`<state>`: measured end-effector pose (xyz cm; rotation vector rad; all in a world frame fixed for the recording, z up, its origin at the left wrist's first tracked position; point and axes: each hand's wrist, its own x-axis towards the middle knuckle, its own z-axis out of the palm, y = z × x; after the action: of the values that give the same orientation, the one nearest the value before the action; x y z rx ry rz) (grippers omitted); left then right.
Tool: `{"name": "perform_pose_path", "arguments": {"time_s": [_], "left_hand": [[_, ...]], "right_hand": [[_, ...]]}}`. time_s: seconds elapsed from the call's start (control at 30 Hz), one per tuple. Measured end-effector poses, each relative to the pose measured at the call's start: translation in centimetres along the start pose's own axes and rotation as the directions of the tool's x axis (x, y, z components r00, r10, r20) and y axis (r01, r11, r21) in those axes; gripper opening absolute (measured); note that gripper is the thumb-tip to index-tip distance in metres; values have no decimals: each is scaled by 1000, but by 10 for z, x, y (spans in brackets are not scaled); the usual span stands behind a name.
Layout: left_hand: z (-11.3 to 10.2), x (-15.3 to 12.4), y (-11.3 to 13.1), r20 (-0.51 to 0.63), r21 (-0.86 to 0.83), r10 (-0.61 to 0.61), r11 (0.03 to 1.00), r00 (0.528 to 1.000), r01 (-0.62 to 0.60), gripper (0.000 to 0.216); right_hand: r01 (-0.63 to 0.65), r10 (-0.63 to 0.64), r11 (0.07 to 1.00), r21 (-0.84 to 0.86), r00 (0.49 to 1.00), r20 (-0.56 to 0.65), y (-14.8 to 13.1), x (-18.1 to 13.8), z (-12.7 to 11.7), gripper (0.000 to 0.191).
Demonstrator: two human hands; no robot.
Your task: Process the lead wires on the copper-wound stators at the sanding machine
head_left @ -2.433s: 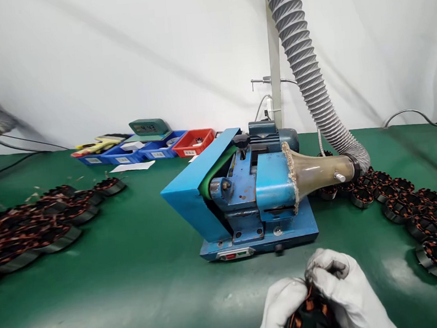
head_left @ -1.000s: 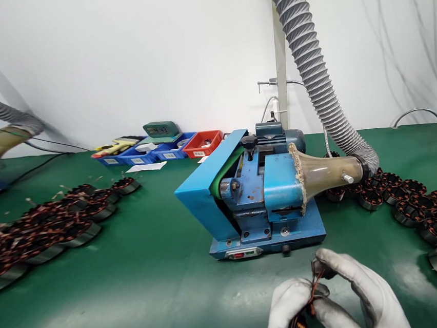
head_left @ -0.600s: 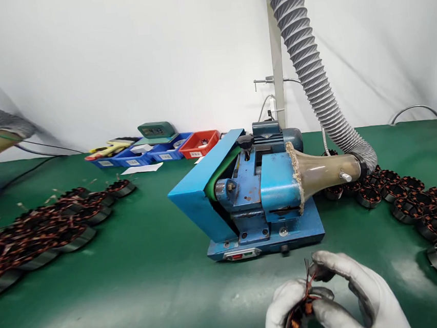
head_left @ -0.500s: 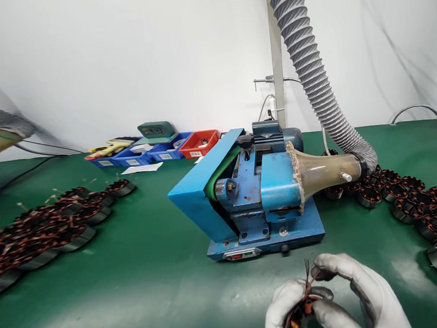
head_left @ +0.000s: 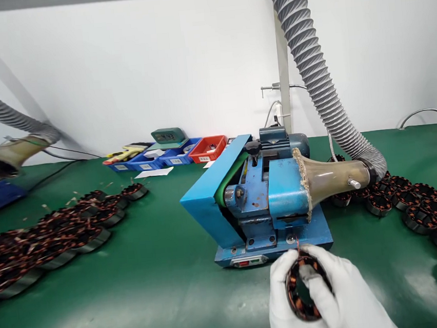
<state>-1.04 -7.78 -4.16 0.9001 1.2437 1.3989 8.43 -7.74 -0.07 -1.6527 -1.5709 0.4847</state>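
Both my hands wear white gloves and hold one motor stator (head_left: 306, 288), a dark ring wound with copper wire, upright just in front of the blue belt sander (head_left: 261, 201). My left hand (head_left: 281, 302) cups its left side. My right hand (head_left: 343, 296) wraps its right side, with the thumb across the ring's opening. A thin wire end sticks up from the stator toward the sander's base.
A grey ribbed hose (head_left: 322, 76) runs down into the sander's funnel (head_left: 332, 179). Rows of several stators lie on the green mat at left (head_left: 52, 242) and right (head_left: 431, 210). Blue and red bins (head_left: 171, 155) stand by the wall. Another funnel (head_left: 5, 156) is at far left.
My hands have lifted the stator and turned its open face toward me, closer to the sander's front. My right hand went from pinching the wire ends to gripping the ring.
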Motion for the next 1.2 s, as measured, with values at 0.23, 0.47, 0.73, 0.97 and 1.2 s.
{"name": "perform_pose_path", "arguments": {"time_s": [0.23, 0.47, 0.73, 0.97, 1.2], "left_hand": [[24, 50, -6, -6, -51, 127, 991, 992, -127, 58], [29, 65, 7, 20, -90, 159, 984, 987, -156, 55], [14, 37, -3, 4, -71, 130, 989, 992, -129, 56], [8, 43, -16, -58, -67, 118, 990, 991, -122, 53], [27, 62, 9, 45, -89, 151, 985, 987, -147, 55]], "right_hand": [[-59, 58, 998, 5, 998, 38, -10, 47, 7, 34], [-102, 97, 992, 76, 993, 74, -12, 62, 6, 32], [-93, 94, 991, 101, 996, -3, -10, 29, 10, 33], [-79, 77, 990, 120, 997, 20, 3, 31, 21, 31], [-135, 118, 964, 229, 989, 86, -7, 57, 13, 33]]}}
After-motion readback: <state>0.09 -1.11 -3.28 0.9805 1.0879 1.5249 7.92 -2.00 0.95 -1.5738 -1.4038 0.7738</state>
